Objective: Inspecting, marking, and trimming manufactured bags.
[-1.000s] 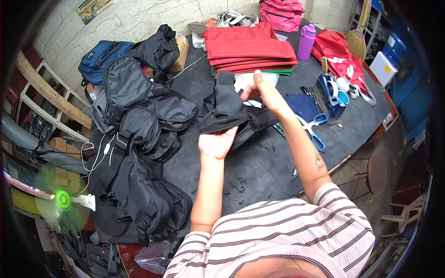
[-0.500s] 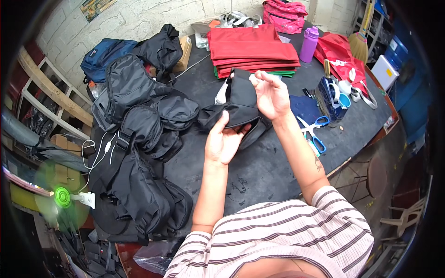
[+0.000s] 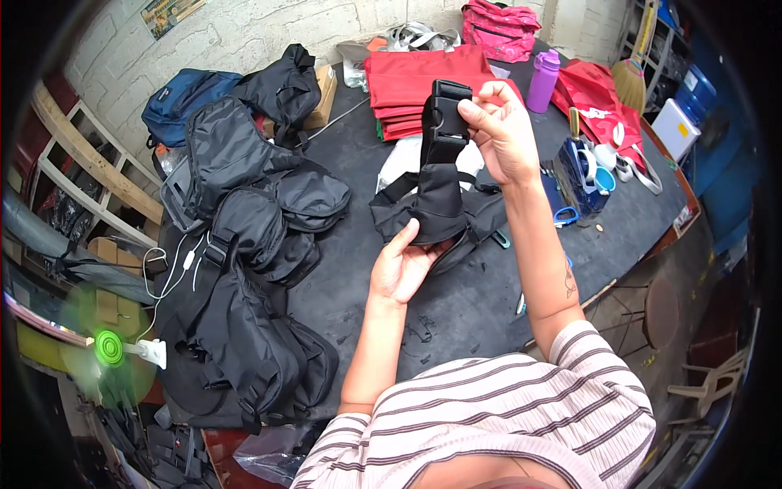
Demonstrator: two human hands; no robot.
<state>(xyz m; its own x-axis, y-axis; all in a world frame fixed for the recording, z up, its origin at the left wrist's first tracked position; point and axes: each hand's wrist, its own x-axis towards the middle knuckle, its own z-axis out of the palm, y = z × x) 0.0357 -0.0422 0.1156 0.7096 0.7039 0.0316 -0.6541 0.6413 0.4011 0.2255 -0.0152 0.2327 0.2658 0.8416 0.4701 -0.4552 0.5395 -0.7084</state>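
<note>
A small black bag is held up over the middle of the table. My left hand grips its lower edge, thumb on the outside and fingers tucked into the opening, partly hidden. A wide black strap with a plastic buckle stands upright from the top of the bag. At the right edge of this strap, my right hand pinches it between thumb and curled fingers. White material shows behind the bag, its kind unclear.
Several black bags cover the table's left side. Stacked red fabric lies at the back, with a purple bottle beside it. A dark blue organizer box and blue-handled scissors are at right. A green fan spins at left.
My right hand has moved up and slightly right, and the strap with its buckle now stands raised. The bag and my left hand have shifted a little right and nearer.
</note>
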